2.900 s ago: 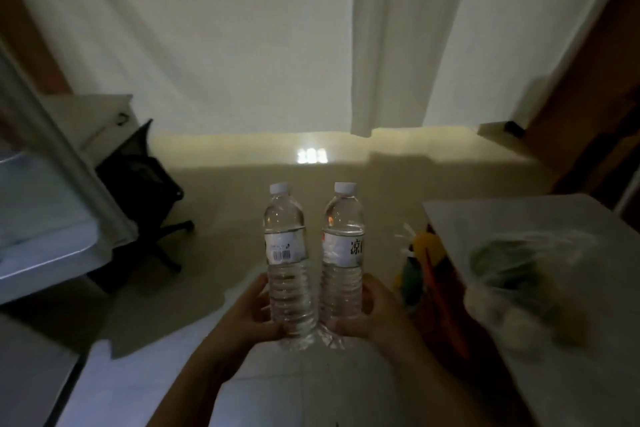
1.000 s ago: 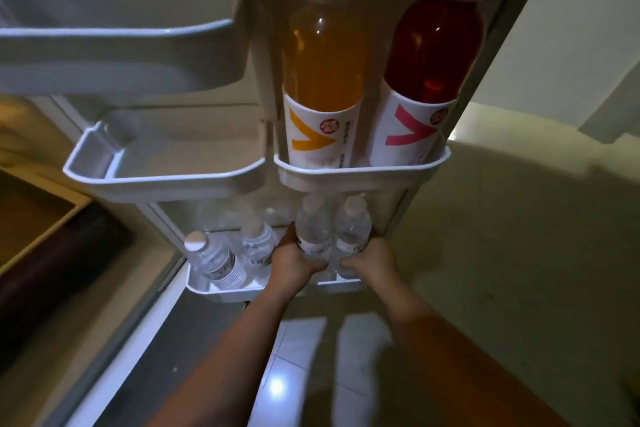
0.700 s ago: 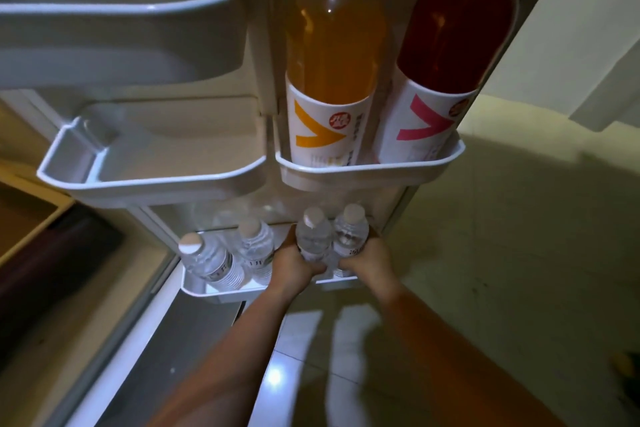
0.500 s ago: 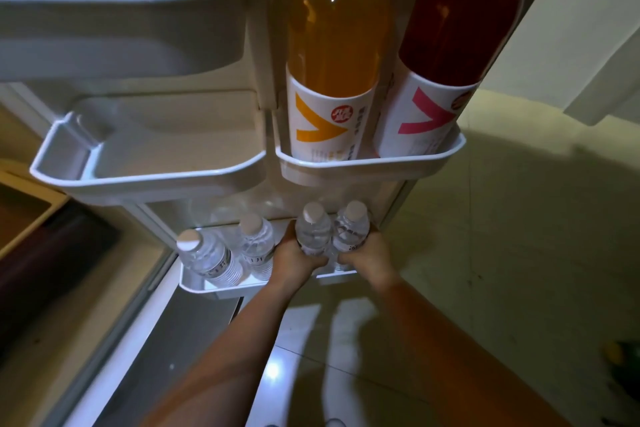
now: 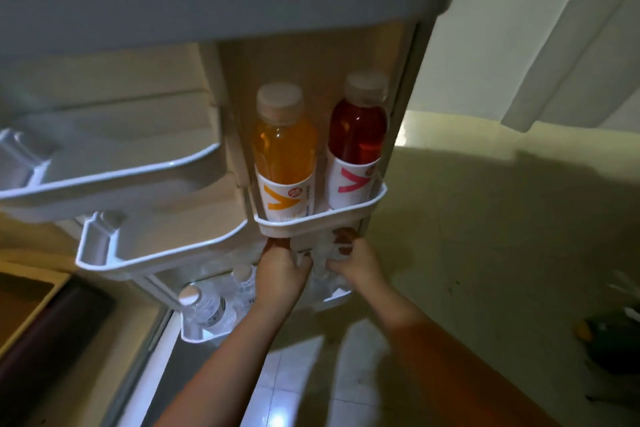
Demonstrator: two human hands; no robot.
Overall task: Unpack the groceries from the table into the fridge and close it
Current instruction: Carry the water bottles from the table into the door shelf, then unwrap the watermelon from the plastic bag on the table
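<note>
Both hands have pushed the bottles [image 5: 323, 255] deeper, under the drinks shelf [image 5: 311, 222]. Left hand [image 5: 281, 265] and right hand [image 5: 355, 262] each grip one (blurred, so probably upright), clear plastic, caps hidden, low door bin [image 5: 194, 331] just below the grip.

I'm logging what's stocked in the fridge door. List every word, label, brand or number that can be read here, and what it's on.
No full word or number reads clearly.
"Y": large orange mark on the white label of the orange drink bottle.
"Y": large pink mark on the label of the red drink bottle.
Small round logo and fine print on both labels: too blurred to read.
Water bottle labels in the bottom door shelf: too small to read.
</note>
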